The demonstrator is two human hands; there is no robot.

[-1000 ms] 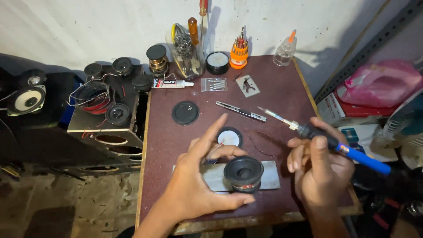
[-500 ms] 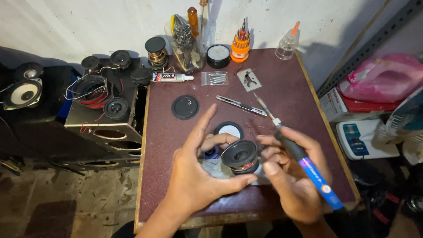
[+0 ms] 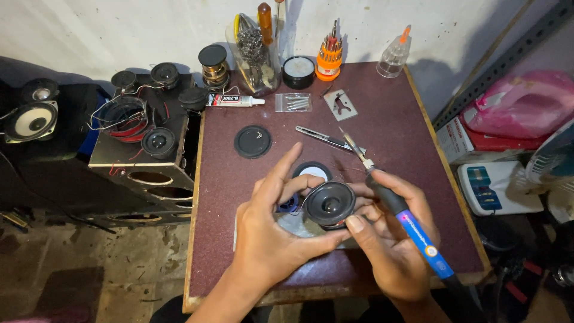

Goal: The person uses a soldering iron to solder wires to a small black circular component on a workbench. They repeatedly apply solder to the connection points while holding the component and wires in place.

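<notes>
Both hands shared the small speaker, iron pinned in the right

Gripped between the left hand [image 3: 272, 239] and the right hand [image 3: 388, 239], the small black speaker driver [image 3: 330, 203] sat just above the near middle of the tabletop [image 3: 406, 137], over a grey plate-like piece only partly visible. The left grip was closed on it, thumb under the near edge and fingers curled round the far side, with the forefinger pointing away. Doing this well looked to depend on that hand keeping the driver from turning, its cone tilted toward the camera.

Further right, the right grip was closed on the blue-handled soldering iron [image 3: 412, 230], its fingertips also steadying the driver's right edge. The tip [image 3: 353, 143] pointed to the far side, clear of the cone; in my judgement it needed to remain that way, since the cone would mark easily. Just beyond the driver lay a round white-centred disc [image 3: 312, 171], and beyond that a black round cap [image 3: 252, 142] and a slim tool [image 3: 326, 139]. Fine wires were too small to make out.
</notes>
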